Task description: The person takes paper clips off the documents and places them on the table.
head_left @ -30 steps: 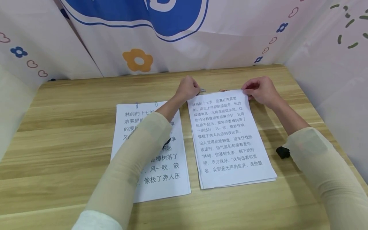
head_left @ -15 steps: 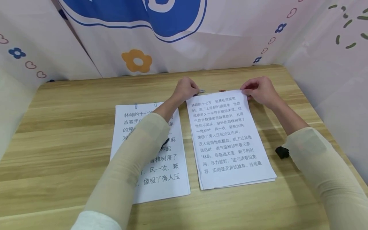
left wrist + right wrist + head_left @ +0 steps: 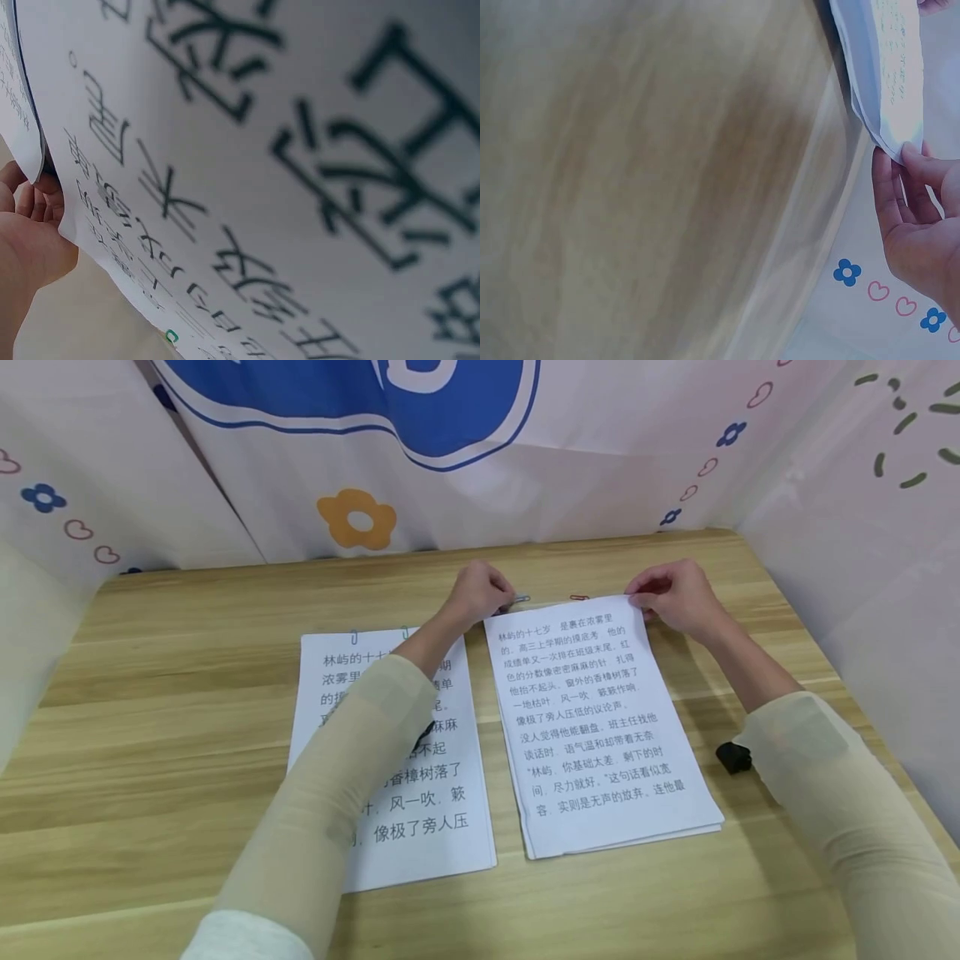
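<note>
My right hand (image 3: pixel 678 597) pinches the top right corner of a stack of printed paper (image 3: pixel 592 718); in the right wrist view the thumb lies on the sheets (image 3: pixel 889 90) with fingers behind them. At the stack's top left corner, my left hand (image 3: pixel 476 592) grips with curled fingers; in the left wrist view the hand (image 3: pixel 34 225) meets the corner of the sheets. The stack's lower left edges are slightly uneven. Just beyond its top edge lie a grey-blue paper clip (image 3: pixel 522 599) and a red paper clip (image 3: pixel 579 597).
A second printed stack (image 3: pixel 420 852) lies to the left under my left forearm, with a blue paper clip (image 3: pixel 354 637) and a green paper clip (image 3: pixel 405 632) on its top edge. The wooden table (image 3: pixel 150 735) meets a patterned cloth (image 3: pixel 480 510) at the back.
My left hand has shifted slightly left and toward me at the stack's corner, showing more of the grey-blue clip. The stack's lower edge has come slightly nearer. The right hand keeps its pinch.
</note>
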The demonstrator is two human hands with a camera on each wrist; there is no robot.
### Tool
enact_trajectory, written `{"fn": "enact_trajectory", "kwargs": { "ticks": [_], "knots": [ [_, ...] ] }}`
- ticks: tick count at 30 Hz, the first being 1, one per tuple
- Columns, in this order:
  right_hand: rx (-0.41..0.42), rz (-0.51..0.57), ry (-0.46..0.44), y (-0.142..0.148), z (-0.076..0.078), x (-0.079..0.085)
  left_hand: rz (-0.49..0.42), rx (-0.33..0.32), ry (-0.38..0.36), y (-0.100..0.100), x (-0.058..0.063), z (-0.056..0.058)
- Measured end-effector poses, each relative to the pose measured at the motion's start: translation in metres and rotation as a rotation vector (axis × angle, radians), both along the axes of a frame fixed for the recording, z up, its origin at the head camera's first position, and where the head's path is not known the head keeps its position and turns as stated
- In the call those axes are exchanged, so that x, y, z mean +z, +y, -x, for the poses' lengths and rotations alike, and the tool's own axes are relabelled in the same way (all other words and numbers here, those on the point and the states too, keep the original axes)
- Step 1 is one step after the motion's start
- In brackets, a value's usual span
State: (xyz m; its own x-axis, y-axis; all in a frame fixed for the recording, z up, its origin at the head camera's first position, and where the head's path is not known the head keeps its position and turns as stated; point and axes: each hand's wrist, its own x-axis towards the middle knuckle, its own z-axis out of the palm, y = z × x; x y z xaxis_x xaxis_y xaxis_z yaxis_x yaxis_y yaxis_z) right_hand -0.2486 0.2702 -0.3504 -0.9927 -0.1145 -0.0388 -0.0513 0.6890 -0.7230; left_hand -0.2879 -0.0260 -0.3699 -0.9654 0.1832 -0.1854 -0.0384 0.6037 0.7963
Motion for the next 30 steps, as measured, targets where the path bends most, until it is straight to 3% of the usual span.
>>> {"fn": "enact_trajectory", "kwargs": {
  "ticks": [8,19,30],
  "knots": [
    [0.005,-0.002,0.004,-0.002,0.0,0.001,-0.042,-0.02,0.003,-0.003,0.0,0.0],
    [0.001,-0.026,-0.026,-0.003,0.002,-0.004,-0.067,-0.123,0.015,-0.01,0.007,-0.006],
    [-0.009,-0.052,-0.059,-0.008,0.003,-0.005,-0.142,-0.217,0.002,-0.023,0.029,-0.017]
  ]
}}
